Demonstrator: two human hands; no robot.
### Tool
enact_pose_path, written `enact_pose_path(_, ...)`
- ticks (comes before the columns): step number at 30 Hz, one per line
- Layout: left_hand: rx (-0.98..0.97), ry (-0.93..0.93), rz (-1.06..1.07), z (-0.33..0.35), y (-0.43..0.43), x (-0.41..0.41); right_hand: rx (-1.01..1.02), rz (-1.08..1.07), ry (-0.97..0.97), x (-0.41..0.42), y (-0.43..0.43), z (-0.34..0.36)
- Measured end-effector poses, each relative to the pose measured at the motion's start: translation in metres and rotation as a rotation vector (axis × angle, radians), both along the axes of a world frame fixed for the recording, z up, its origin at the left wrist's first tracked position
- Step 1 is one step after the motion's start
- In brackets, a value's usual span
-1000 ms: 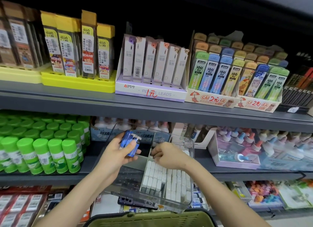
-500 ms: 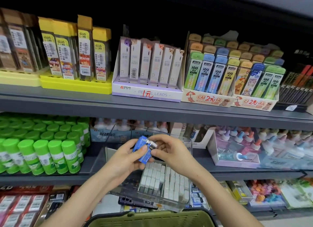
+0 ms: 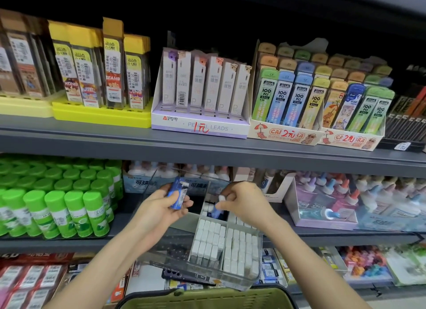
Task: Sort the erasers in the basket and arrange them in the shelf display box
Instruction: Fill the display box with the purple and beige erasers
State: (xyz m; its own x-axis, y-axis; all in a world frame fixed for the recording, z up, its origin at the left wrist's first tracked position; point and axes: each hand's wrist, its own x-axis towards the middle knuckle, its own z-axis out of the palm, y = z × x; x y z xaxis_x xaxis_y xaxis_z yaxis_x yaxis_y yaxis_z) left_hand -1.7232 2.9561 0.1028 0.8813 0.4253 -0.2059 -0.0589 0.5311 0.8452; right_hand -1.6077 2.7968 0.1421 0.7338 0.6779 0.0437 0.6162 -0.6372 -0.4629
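At the middle shelf (image 3: 345, 236), found the clear display box (image 3: 255, 262) jutting forward above the green basket (image 3: 207, 297), front compartments packed with upright white erasers (image 3: 212, 239). Noted the left grip (image 3: 159, 208) curled round a small bundle of blue-sleeved erasers (image 3: 178, 193), held above the box's left side. Noted the right grip (image 3: 244, 202) pinching a single blue-sleeved eraser (image 3: 217, 210) between thumb and fingertips, white end up, at the mouth of the rear compartment; cannot tell whether touching the pieces below. Judged the stock light, small and slightly yielding, with smooth paper sleeves liable to slide off the rubber core. Recommend taking hold across the sleeve's broad faces near mid-length, not by the bare tip. Judged breakage unlikely; flagged tipping of neighbouring pieces and a slipping bundle as the main risks. Advise seating each piece upright and snug against its neighbours.
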Motion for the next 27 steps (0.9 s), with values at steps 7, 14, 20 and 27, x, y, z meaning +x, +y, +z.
enact_pose_path(7, 0.138, 0.032, 0.007, -0.007, 0.001, 0.0, -0.066, -0.004, -0.169, -0.006, 0.015, -0.034)
enact_pose_path(14, 0.168, 0.021, -0.047, -0.011, 0.003, 0.003, -0.085, 0.207, -0.328, -0.002, 0.0, -0.05)
enact_pose_path(20, 0.203, 0.019, -0.109, -0.008, -0.005, 0.001, 0.066, 0.128, -0.206, -0.008, -0.003, -0.038)
enact_pose_path(27, 0.313, 0.001, -0.182, -0.001, -0.018, 0.001, 0.465, 0.019, 0.335, -0.026, 0.001, -0.005)
